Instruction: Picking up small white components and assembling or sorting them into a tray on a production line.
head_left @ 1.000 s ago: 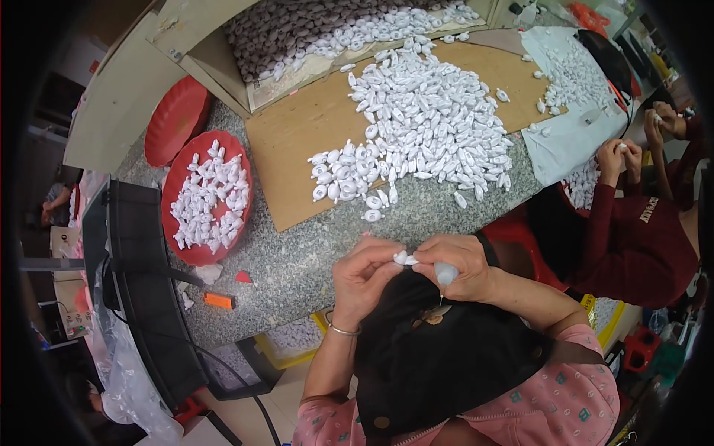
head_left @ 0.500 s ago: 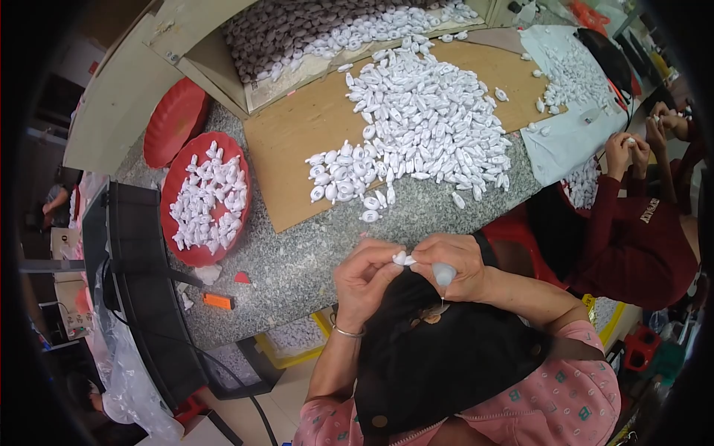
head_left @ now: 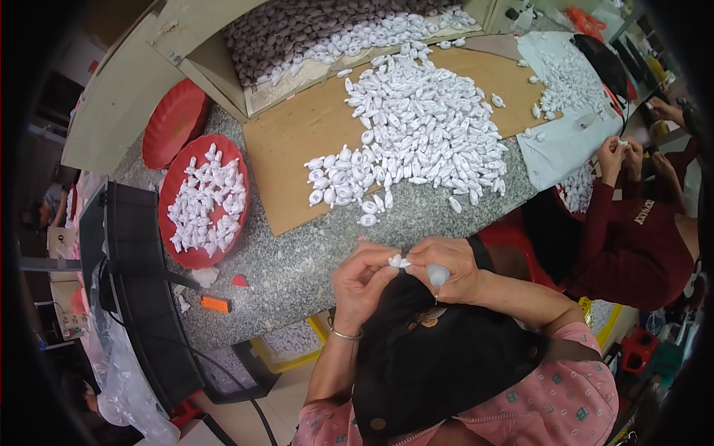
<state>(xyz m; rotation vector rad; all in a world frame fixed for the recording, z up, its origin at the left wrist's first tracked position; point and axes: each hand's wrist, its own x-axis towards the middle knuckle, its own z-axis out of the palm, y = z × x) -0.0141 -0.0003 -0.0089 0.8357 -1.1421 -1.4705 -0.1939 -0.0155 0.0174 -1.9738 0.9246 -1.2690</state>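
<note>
Over my lap, just off the near edge of the counter, my left hand (head_left: pixel 360 286) is closed in a pinch on a small white molded piece (head_left: pixel 396 262). My right hand (head_left: pixel 455 266) meets it from the other side, its thumb and fingertips pinched at the piece's right end. Tucked in that same hand is a small translucent squeeze bottle (head_left: pixel 437 274), its thin needle tip pointing down. Whether the fingertips hold one piece or two joined parts is too small to tell. A large heap of similar white pieces (head_left: pixel 431 123) lies on a brown board beyond my hands.
Left on the granite counter (head_left: pixel 290 275) stand a red dish (head_left: pixel 165 230) of white pieces and another red dish (head_left: pixel 175 123). An orange lighter-like object (head_left: pixel 215 303) lies nearby. A shelf of white pieces (head_left: pixel 349 44) stands behind. Co-workers' hands (head_left: pixel 621 152) work at right.
Both hands stay together, moved only slightly left and down, and the white piece looks a little turned between the fingertips. At right, the co-workers' hands have shifted.
</note>
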